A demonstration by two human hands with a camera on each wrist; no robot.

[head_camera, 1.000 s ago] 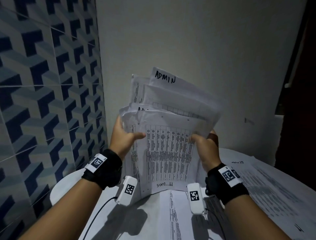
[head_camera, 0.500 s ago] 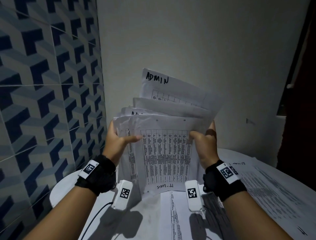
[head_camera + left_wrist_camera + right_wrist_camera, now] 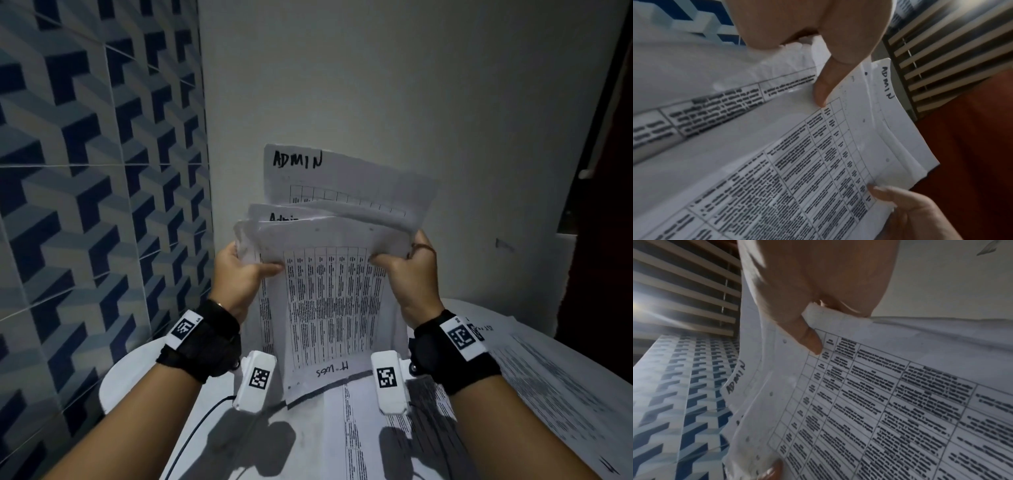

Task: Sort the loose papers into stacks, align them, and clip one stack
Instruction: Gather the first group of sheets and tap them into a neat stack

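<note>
I hold a bundle of printed papers (image 3: 334,301) upright over the white table (image 3: 120,383), bottom edge near the tabletop. My left hand (image 3: 239,270) grips its left side, thumb across the front sheet. My right hand (image 3: 404,263) grips the right side the same way. The sheets are uneven: one marked ADMIN (image 3: 298,161) sticks up highest at the back. The front sheet is a table of text, with upside-down handwriting at its bottom. The left wrist view shows my left hand (image 3: 822,91) pinching the papers (image 3: 818,162); the right wrist view shows my right hand (image 3: 812,340) pinching the papers (image 3: 879,402).
More printed sheets (image 3: 548,387) lie flat on the table at the right, and another (image 3: 352,428) lies below the bundle. A blue patterned tiled wall (image 3: 85,205) stands close on the left, a plain wall (image 3: 376,85) behind. A dark door (image 3: 609,205) is at the right.
The bundle has straightened up and its sheets have drawn closer together. Both hands have risen slightly along its sides, and the ADMIN sheet stands more upright.
</note>
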